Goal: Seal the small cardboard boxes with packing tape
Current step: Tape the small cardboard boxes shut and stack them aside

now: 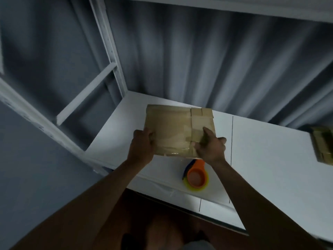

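Observation:
A small cardboard box with strips of clear tape across its top is held over the white table. My left hand grips the box's near left corner. My right hand grips its near right side, fingers spread on the taped top. An orange tape dispenser with a yellowish roll lies on the table just below my right hand, near the front edge.
A second cardboard box sits at the table's right edge, partly cut off. A white metal shelf frame stands at the left, a grey curtain hangs behind the table, and a shelf runs overhead.

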